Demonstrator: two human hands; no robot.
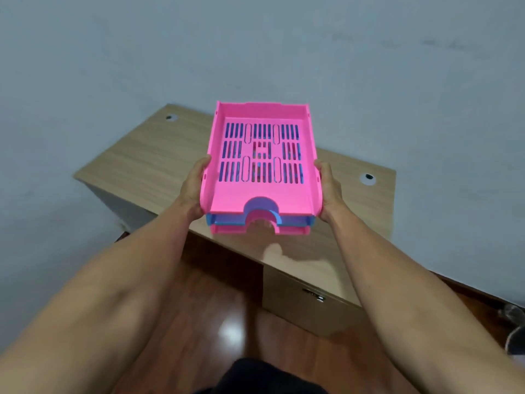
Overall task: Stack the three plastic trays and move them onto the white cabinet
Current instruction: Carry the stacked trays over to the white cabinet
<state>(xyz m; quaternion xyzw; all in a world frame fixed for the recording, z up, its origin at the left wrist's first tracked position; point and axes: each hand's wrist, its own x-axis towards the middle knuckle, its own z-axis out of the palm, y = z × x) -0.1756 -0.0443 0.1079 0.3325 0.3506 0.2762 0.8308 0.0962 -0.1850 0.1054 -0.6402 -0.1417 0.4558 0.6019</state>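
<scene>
Three slotted plastic trays are stacked together: a pink tray (260, 194) on top, a blue tray (292, 221) in the middle and another pink tray (227, 230) at the bottom. I hold the stack in the air above a wooden desk (136, 163). My left hand (196, 189) grips the stack's left side. My right hand (329, 191) grips its right side. The stack tilts slightly, with its notched front edge toward me. No white cabinet is in view.
The desk has two round cable holes (170, 118) (368, 177) and a drawer unit with a lock (315, 295) under its right part. Behind it is a pale grey wall (255, 46). Dark wooden floor (216, 308) lies below.
</scene>
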